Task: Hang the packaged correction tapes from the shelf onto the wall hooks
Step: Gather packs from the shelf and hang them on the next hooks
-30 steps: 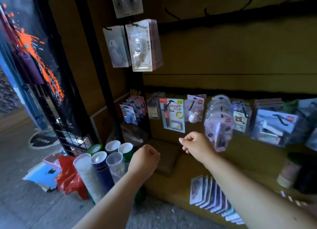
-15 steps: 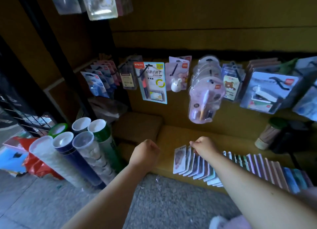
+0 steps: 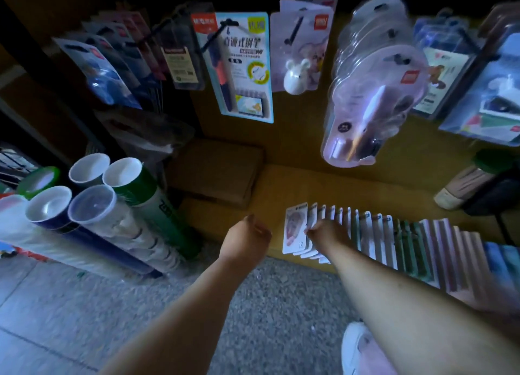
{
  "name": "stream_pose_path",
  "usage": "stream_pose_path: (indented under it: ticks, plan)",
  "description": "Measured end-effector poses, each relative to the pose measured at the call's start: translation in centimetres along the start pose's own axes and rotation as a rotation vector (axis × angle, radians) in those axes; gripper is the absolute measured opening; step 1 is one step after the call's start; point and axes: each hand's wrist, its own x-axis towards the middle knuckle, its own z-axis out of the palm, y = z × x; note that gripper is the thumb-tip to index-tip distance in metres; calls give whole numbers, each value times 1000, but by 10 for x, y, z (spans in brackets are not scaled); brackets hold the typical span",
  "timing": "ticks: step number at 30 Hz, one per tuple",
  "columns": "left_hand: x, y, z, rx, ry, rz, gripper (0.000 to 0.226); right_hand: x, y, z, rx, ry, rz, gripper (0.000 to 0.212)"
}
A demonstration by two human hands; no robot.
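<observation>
A row of flat packaged correction tapes (image 3: 365,231) stands on edge along the low wooden shelf (image 3: 284,189). The front package (image 3: 294,229) shows a pink picture. My right hand (image 3: 326,234) rests on the front few packages with its fingers pinched on their top edges. My left hand (image 3: 244,238) hovers just left of the row, in a loose fist with nothing in it. Above, wall hooks carry hanging goods, among them a stack of clear blister packs (image 3: 371,93) that holds white and pink tape devices.
Several upright paper tubes (image 3: 92,206) stand on the floor at left. Cardboard boxes (image 3: 216,172) sit at the shelf's left end. A pen pack (image 3: 242,65) and a mouse-shaped item (image 3: 295,76) hang on the wall. A jar (image 3: 464,186) lies at right. My shoe (image 3: 360,349) is below.
The view has tipped down from the wall hooks to the shelf. My right hand dropped from mid-air onto the front of the package row; my left hand lowered beside it.
</observation>
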Motion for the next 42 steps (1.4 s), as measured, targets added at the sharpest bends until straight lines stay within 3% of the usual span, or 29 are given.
stream_pose_path:
  ticks: [6,10,15,19,25,32,37,42]
  plan:
    - [17,-12,13,-94,-53,-23,17,0,-7,11,-184,123,28,70]
    - [26,-17,20,-123,-59,-54,18,-5,-16,7,-248,110,35,74]
    - [30,-25,29,-139,-91,-75,16,3,-19,17,-44,64,173,69]
    - [32,-30,36,-139,-114,-89,16,8,-16,16,224,-19,278,41]
    - [31,-37,44,-126,-119,-94,14,9,-25,27,234,55,326,68]
    - [34,-46,51,-117,-138,-94,13,8,-28,29,286,112,412,49]
    - [39,-47,65,-28,-266,-10,29,-6,-28,31,612,93,369,38]
    - [41,-36,74,-301,-403,-60,45,-7,-30,40,543,68,392,45]
